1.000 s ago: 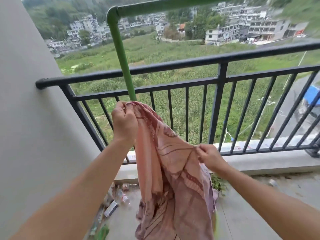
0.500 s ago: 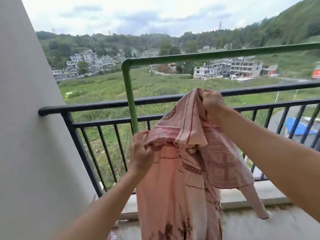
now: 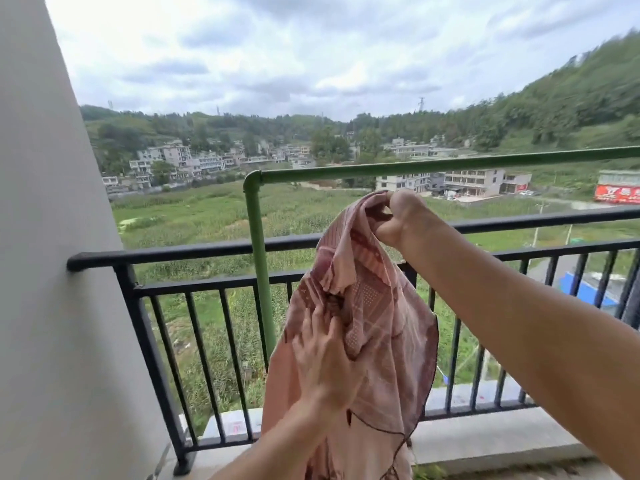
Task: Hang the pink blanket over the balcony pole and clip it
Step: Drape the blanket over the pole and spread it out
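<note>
The pink patterned blanket hangs bunched in front of the railing. My right hand grips its top edge, lifted just below the green pole, which runs rightward from a bend and drops as a vertical post. My left hand lies lower against the cloth with fingers spread and fairly straight, touching the fabric. The blanket does not touch the horizontal pole. No clip is visible.
A black metal railing spans the balcony in front of me, with a concrete curb at its foot. A grey wall stands close on the left. Fields and buildings lie far below.
My right hand has raised the blanket's top edge from waist height up near the green pole. My left hand has let go of its pinch and now lies flat against the cloth lower down.
</note>
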Motion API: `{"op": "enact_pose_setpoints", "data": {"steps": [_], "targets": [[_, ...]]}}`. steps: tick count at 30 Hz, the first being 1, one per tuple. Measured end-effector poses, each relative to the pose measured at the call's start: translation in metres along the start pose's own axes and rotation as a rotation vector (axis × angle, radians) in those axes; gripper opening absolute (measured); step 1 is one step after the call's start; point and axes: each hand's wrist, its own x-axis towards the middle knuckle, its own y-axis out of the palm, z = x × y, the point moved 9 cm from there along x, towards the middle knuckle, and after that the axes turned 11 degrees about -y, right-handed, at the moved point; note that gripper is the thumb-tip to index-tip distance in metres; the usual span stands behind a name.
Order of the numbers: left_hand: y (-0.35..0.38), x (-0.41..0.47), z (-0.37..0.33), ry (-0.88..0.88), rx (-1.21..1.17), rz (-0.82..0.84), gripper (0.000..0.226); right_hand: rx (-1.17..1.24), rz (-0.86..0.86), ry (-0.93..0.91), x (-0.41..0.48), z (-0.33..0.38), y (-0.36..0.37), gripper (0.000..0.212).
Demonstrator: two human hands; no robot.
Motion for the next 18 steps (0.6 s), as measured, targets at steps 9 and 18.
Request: {"op": "enact_pose_setpoints", "data": {"steps": [9,18], "targets": [[-0.138,0.115,-0.029,0.288,-0.051,-0.088,0.015,-0.743,0.056,-0.459,0.014,0.052,-0.054,0.027],[-0.197,0.170,-0.111,0.497,0.028,-0.271,0.018,-0.926,0.645,-0.730,-0.060,-0.002,0.024,0.084]]}}
